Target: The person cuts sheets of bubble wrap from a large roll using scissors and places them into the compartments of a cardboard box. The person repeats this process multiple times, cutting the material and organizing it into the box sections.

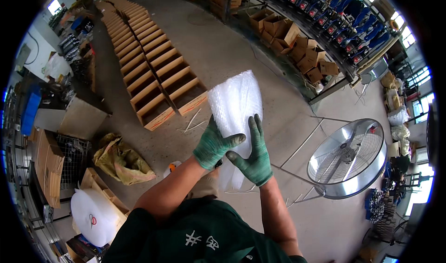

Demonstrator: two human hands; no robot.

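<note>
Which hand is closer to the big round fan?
Right. The right hand is left of the fan, not touching it; the left hand is farther left.

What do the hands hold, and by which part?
A translucent white bubble wrap bundle, by its sides, around the middle: green gloved left hand at left, green gloved right hand at right.

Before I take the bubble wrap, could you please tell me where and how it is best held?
Probably the upper end of the bubble wrap, coming from the far side: the left hand and right hand are lower down on it, leaving the top free. A broad, gentle two-sided grip should suit, since the wrap looks soft and loosely folded.
</note>
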